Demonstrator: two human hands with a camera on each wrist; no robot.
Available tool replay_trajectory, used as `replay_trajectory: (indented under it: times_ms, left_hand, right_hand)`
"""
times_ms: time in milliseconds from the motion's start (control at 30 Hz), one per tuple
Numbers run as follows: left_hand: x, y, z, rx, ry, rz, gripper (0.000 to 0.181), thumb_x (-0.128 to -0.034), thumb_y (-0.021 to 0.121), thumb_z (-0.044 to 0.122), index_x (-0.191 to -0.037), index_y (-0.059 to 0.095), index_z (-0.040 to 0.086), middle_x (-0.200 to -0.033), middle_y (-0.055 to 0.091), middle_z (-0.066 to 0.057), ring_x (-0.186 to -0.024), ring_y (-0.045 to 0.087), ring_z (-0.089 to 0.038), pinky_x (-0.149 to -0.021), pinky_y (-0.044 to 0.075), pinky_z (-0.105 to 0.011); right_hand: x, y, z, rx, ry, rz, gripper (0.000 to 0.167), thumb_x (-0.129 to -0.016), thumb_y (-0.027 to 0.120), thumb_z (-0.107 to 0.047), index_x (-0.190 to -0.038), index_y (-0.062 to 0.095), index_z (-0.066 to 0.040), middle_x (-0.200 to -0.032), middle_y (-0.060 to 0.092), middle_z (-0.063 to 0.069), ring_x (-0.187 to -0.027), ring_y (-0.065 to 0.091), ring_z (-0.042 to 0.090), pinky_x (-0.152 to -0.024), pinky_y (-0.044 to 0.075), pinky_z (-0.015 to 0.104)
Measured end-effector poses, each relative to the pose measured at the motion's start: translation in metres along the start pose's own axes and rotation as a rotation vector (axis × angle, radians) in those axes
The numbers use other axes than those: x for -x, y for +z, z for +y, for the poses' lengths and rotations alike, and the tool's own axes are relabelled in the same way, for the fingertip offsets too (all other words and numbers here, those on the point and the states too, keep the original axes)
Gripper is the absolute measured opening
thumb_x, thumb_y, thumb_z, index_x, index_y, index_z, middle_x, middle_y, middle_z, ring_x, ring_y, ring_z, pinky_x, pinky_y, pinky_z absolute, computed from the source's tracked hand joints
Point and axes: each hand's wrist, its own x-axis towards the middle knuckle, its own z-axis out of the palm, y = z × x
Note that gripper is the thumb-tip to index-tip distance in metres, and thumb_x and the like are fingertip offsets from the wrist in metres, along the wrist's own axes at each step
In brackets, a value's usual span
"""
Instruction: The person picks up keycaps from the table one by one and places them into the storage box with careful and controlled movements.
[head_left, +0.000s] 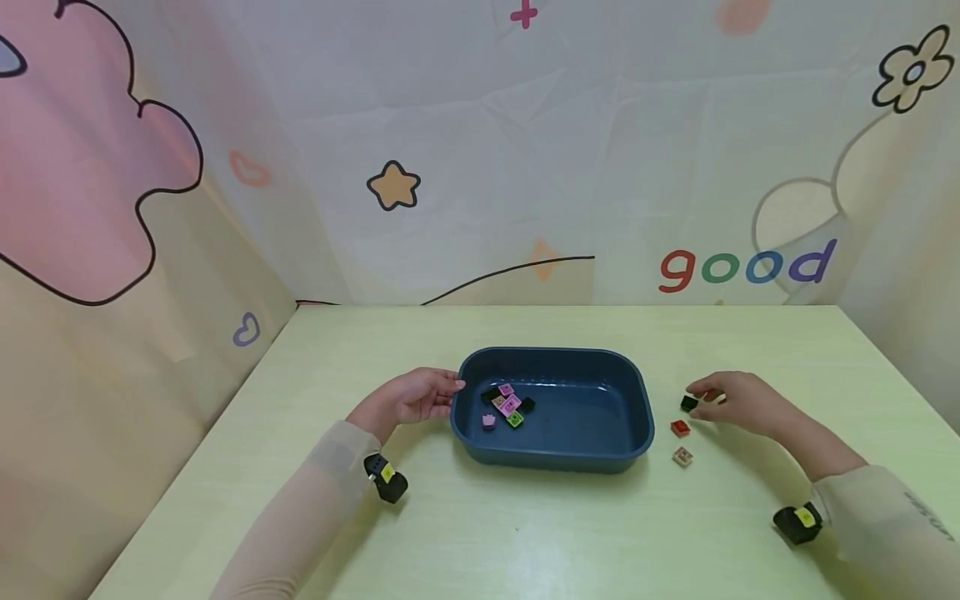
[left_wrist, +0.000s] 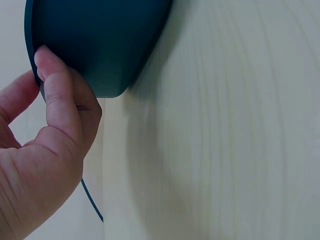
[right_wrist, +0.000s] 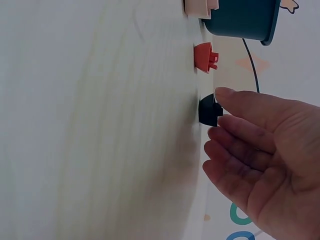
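Observation:
My left hand (head_left: 420, 396) pinches the left rim of a dark blue plastic basin (head_left: 555, 461), thumb and fingers on either side of the rim in the left wrist view. Inside the basin, toward its left, lie several small toy bricks: pink, green, dark and beige. At the right, my right hand (head_left: 738, 402) is at a black toy brick (right_wrist: 207, 110) on the table. Its thumb and index finger are spread around the brick's studded side, without a clear grip. A red brick (head_left: 680, 427) and a beige brick (head_left: 682, 457) lie in a row nearer me.
The pale wooden table (head_left: 525, 542) carries the basin in its middle. A printed cloth (head_left: 480, 167) with a star, a flower and the word "good" hangs behind it and along the sides. Each wrist wears a small black camera (head_left: 386, 479).

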Motion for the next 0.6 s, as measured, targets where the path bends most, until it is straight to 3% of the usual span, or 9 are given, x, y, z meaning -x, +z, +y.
replay_trajectory:
  times_ms: [367,600]
  left_hand:
    - [0.0009,0.0002,0.0012,-0.001,-0.001,0.008,0.020,-0.1072,0.048,0.009,-0.125,0.054,0.003,-0.081,0.065,0.002,-0.067,0.062,-0.007,-0.064,0.058,-0.014]
    - [0.0020,0.0002,0.0014,-0.008,-0.007,0.015,0.025,-0.1072,0.048,0.009,-0.131,0.052,0.001,-0.081,0.065,0.002,-0.068,0.062,-0.007,-0.064,0.058,-0.015]
  right_hand:
    - [-0.0042,-0.0002,-0.0035,0.017,0.013,-0.025,0.039,-0.089,0.076,-0.011,-0.119,0.067,0.013,-0.103,0.072,0.022,-0.088,0.062,0.023,-0.075,0.055,0.030]
    - [-0.0060,-0.0003,-0.0028,0.006,0.021,-0.039,0.038,-0.088,0.076,-0.009,-0.118,0.067,0.013,-0.101,0.072,0.021,-0.086,0.059,0.022,-0.072,0.052,0.026]
